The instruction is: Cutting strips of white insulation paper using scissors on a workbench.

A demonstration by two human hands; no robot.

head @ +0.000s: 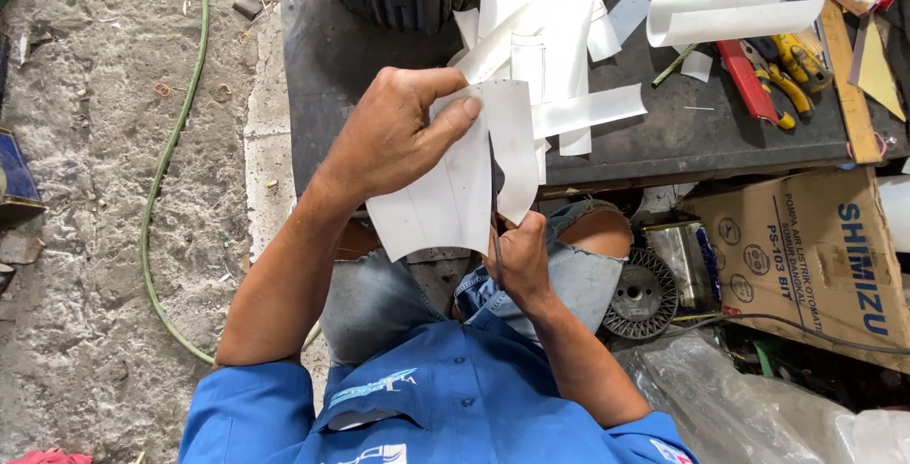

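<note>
My left hand (pixel 393 132) grips a white sheet of thin material (pixel 455 189) from above, thumb pressed on its top edge. The sheet hangs in front of my knees, with a cut running up its middle. Under the sheet's lower edge, my right hand (pixel 521 255) is closed around a dark cutting tool (pixel 497 180) whose blades sit in the cut; most of the tool is hidden behind the sheet. I wear a blue shirt and torn jeans.
A dark workbench (pixel 332 66) ahead holds several white cut strips (pixel 569 104), a curled white sheet (pixel 730 9), yellow-handled pliers (pixel 791 61), a red tool (pixel 744 80) and a wooden ruler (pixel 848 85). A cardboard box (pixel 815 255) sits at right, a green hose (pixel 166 161) on the concrete floor.
</note>
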